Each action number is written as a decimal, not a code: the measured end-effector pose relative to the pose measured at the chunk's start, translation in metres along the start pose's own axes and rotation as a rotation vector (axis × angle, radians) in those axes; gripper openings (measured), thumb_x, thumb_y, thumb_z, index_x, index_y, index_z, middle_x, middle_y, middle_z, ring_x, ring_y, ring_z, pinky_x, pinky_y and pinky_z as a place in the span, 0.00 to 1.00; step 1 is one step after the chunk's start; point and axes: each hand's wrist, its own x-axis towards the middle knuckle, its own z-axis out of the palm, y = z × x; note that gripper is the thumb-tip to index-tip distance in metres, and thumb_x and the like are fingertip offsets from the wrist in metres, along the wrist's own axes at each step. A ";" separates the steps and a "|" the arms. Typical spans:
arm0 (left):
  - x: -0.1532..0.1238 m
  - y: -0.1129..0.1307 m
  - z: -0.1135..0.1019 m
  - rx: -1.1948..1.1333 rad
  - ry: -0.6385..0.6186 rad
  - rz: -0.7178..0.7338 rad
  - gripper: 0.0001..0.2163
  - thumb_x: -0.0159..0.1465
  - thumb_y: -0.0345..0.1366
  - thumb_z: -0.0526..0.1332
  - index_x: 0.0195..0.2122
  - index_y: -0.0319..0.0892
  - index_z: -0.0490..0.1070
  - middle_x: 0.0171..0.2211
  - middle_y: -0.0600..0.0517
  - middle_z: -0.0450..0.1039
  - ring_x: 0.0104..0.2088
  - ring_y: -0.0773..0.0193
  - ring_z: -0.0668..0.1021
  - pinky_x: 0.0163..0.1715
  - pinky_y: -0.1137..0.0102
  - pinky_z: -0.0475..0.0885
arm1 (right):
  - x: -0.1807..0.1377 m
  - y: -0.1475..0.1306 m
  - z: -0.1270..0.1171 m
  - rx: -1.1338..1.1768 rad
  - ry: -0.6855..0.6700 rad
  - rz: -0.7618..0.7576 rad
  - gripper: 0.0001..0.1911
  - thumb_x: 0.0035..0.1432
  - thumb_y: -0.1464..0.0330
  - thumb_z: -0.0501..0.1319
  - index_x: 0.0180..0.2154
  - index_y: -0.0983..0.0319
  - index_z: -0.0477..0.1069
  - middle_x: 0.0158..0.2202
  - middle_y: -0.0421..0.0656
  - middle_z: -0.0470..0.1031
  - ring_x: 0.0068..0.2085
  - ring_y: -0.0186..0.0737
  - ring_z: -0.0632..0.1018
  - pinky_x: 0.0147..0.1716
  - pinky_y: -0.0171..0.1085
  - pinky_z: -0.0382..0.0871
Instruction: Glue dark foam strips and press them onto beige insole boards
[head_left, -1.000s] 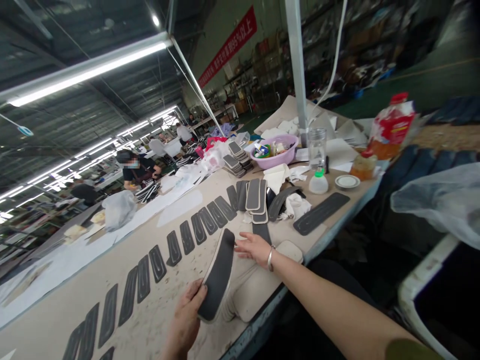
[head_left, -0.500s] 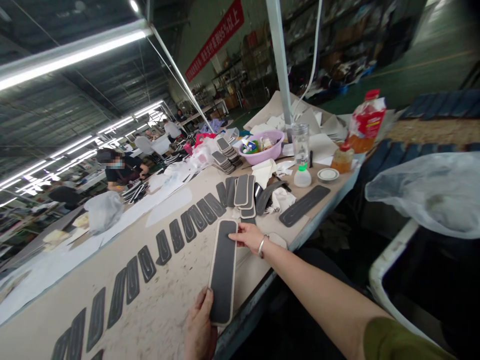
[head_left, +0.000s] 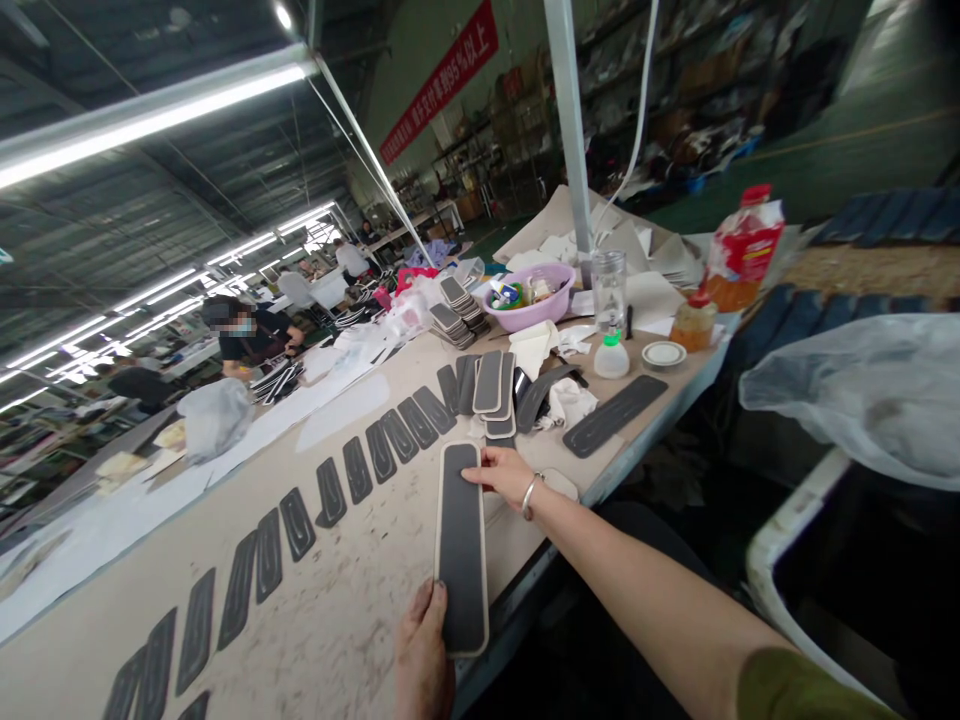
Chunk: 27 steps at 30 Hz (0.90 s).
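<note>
A long dark-grey strip with rounded corners and a pale border (head_left: 459,545) is held in both hands above the near edge of the table. My left hand (head_left: 424,640) grips its lower left edge, thumb on the face. My right hand (head_left: 508,474), with a bracelet at the wrist, pinches its upper right edge, thumb on top and fingers underneath. Just beyond lies a small stack of similar pale-edged strips (head_left: 489,385). A row of dark strips with shiny outlines (head_left: 300,522) runs across the table to the left.
A dark strip (head_left: 615,416), a crumpled white cloth (head_left: 568,402), a green-capped bottle (head_left: 611,357) and a white dish (head_left: 664,354) sit to the right. Behind stand a purple basin (head_left: 531,310) and a metal post (head_left: 571,130). A co-worker (head_left: 251,335) stands across the table.
The strip is turned slightly, its lower end now further right, and my left hand has moved right with it. Both hands keep their hold. The whole view has shifted a little.
</note>
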 end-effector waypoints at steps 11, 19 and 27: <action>0.005 0.014 -0.003 0.083 -0.337 0.013 0.20 0.52 0.45 0.66 0.43 0.39 0.73 0.36 0.46 0.78 0.37 0.57 0.79 0.35 0.68 0.74 | -0.007 -0.006 0.004 -0.008 -0.059 0.059 0.20 0.31 0.63 0.73 0.27 0.64 0.70 0.24 0.36 0.73 0.25 0.30 0.73 0.26 0.30 0.67; 0.022 0.029 0.012 -0.106 -0.171 -0.026 0.14 0.54 0.38 0.65 0.40 0.38 0.73 0.36 0.45 0.78 0.37 0.57 0.79 0.39 0.64 0.74 | -0.022 -0.006 0.008 -0.070 -0.377 0.238 0.23 0.34 0.63 0.73 0.34 0.63 0.70 0.29 0.39 0.74 0.28 0.33 0.74 0.27 0.33 0.70; 0.027 0.026 0.014 -0.163 -0.183 -0.020 0.09 0.58 0.35 0.62 0.39 0.37 0.73 0.36 0.45 0.78 0.39 0.57 0.79 0.43 0.64 0.74 | -0.020 0.021 0.015 -0.193 -0.387 0.197 0.17 0.31 0.69 0.71 0.28 0.62 0.71 0.24 0.36 0.73 0.26 0.34 0.73 0.24 0.31 0.66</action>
